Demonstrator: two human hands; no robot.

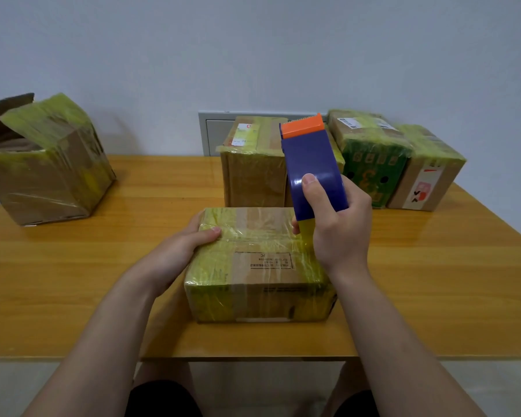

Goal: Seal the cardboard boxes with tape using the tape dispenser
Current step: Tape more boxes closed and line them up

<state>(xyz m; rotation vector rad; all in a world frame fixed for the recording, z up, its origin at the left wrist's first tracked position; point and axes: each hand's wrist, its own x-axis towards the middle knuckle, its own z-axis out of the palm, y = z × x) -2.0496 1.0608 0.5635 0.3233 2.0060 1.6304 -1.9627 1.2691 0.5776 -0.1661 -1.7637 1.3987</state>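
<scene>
Cardboard box [262,266] lies by the desk's [433,281] front edge, between both hands. Left hand [190,245] clasps its far-left corner. Right hand [334,218], at the far-right edge, grips the tape dispenser [313,164] upright, its yellow tape [306,233] meeting the box. At least five boxes show, and one dispenser.

Bare table [433,281] lies open left and right of the near box [253,275]. A row of taped boxes [373,158] walls the far right, an open box [42,170] the far left, with a wide gap between.
</scene>
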